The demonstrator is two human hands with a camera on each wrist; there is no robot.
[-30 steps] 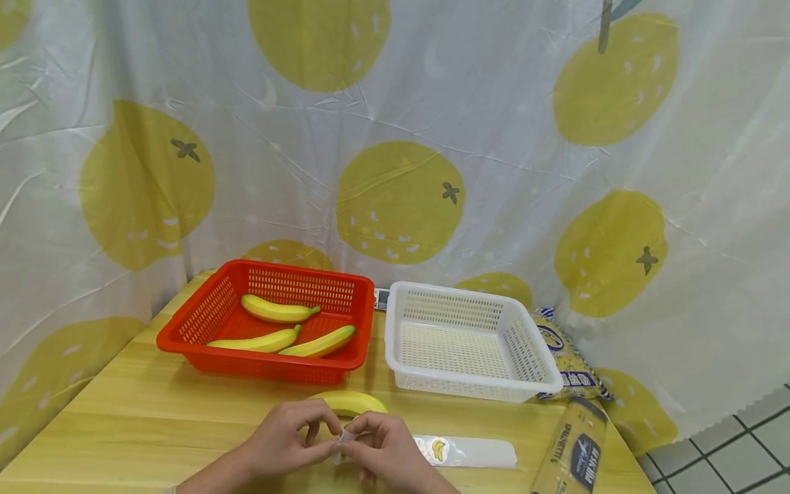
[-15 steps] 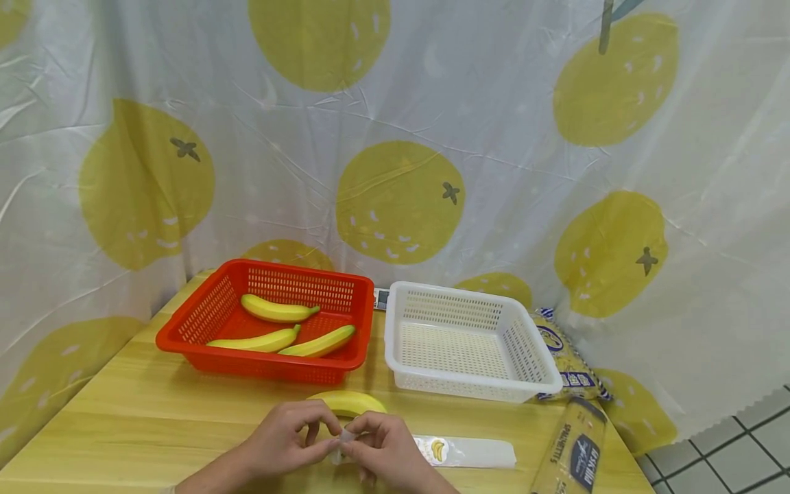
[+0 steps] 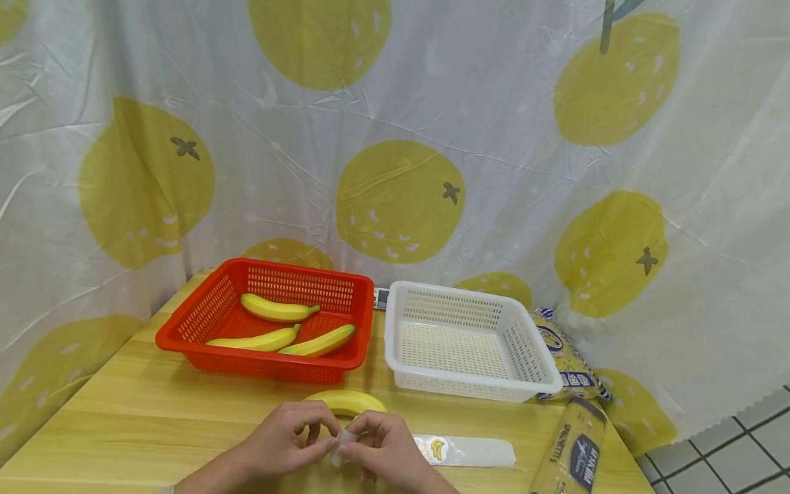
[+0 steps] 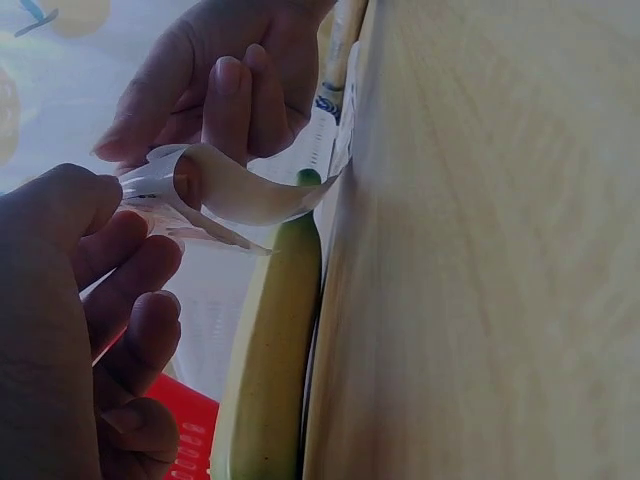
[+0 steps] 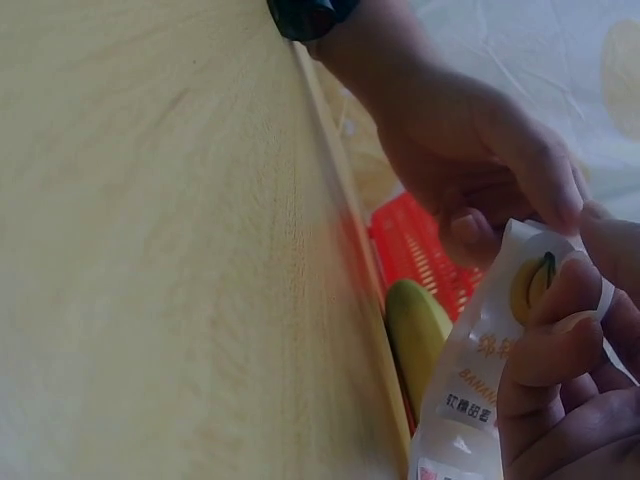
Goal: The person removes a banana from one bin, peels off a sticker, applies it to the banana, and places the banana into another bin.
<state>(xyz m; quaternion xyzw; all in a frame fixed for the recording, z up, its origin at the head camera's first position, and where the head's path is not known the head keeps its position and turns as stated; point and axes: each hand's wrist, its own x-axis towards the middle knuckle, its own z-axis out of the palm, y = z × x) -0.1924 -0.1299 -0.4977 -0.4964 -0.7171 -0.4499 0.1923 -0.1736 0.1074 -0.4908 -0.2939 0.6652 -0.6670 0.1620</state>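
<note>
Left hand (image 3: 286, 433): bare, no rings.
Right hand (image 3: 382, 446): bare, nails short.
Left wrist (image 5: 305, 15): wore a dark band.

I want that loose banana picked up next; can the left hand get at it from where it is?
Probably yes: the banana lies bare just behind the left hand, but both hands pinch a sticker strip.

Yellow bananas (image 3: 280, 310) lie in a red basket (image 3: 204, 320) beside a white basket (image 3: 537, 357). The curtain (image 3: 494, 137) is white with big yellow fruit. The tabletop (image 3: 142, 425) is pale yellow wood grain.
</note>
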